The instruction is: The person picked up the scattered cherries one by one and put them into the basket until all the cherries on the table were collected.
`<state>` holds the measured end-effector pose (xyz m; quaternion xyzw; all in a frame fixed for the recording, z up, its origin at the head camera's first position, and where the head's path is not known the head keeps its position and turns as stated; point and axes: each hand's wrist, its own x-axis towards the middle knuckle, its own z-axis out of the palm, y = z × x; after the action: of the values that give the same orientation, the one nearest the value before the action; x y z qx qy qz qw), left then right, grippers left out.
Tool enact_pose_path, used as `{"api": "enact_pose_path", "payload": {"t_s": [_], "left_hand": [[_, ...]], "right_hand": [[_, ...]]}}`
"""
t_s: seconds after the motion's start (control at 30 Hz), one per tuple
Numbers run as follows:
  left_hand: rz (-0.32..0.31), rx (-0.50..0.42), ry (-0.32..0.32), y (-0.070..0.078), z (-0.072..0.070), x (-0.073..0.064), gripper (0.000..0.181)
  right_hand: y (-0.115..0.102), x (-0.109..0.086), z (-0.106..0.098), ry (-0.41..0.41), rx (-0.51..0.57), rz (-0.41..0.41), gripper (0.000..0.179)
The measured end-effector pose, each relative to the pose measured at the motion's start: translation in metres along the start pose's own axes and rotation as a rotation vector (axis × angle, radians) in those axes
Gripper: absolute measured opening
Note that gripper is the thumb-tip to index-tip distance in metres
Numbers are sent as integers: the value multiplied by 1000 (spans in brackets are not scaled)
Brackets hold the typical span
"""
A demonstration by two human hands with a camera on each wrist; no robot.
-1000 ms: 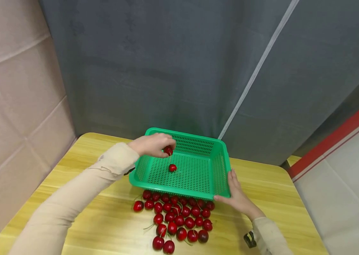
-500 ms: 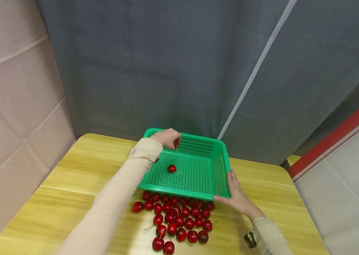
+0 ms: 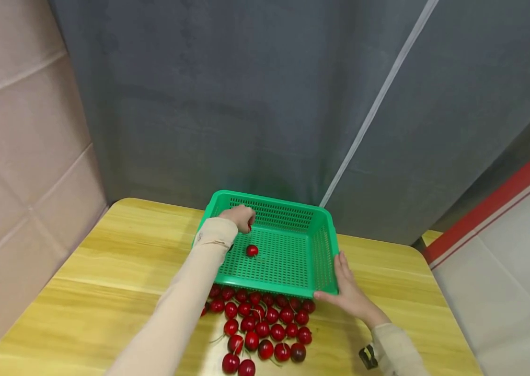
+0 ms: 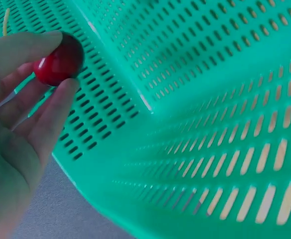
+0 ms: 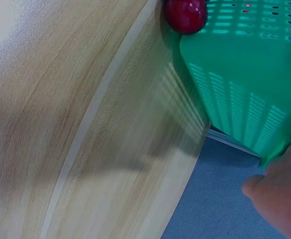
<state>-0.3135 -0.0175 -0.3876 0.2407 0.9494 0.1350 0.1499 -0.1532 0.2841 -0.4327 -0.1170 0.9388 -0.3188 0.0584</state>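
Inside the green plastic basket (image 3: 269, 288), my left hand (image 3: 239, 216) holds a dark red cherry near the left wall. The left wrist view shows that cherry (image 4: 61, 60) pinched between thumb and fingertips, above the slotted floor. A pale stem (image 4: 6, 22) sticks up behind the thumb. One other cherry (image 3: 252, 250) lies on the basket floor, left of the middle. My right hand (image 3: 352, 296) rests against the basket's near right corner, its fingers laid along the outer right side and its thumb at the front rim. In the right wrist view only part of this hand (image 5: 284, 194) shows.
Several loose cherries (image 3: 265, 349) with stems lie in rough rows on the wooden table (image 3: 105, 303), just in front of the basket. A grey curtain (image 3: 199, 104) hangs behind the table. Pale cloth walls (image 3: 20, 156) stand at the left and right.
My left hand has moved further over the basket with the cherry, then slightly back left and lower. The right hand stays at the corner. The cherry on the basket floor stays put.
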Motion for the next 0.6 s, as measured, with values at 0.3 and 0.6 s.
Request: {"api": "enact_pose_path", "payload": {"t_s": [0.3,0.6], "left_hand": [[-51,-36,-50,2,4,-2,37],[13,17,-44,5,-6,-4,28]], "right_hand": [[-2,0,0,-9,1,-5,111],[2,4,-2,-3,-4,-5,111]]}}
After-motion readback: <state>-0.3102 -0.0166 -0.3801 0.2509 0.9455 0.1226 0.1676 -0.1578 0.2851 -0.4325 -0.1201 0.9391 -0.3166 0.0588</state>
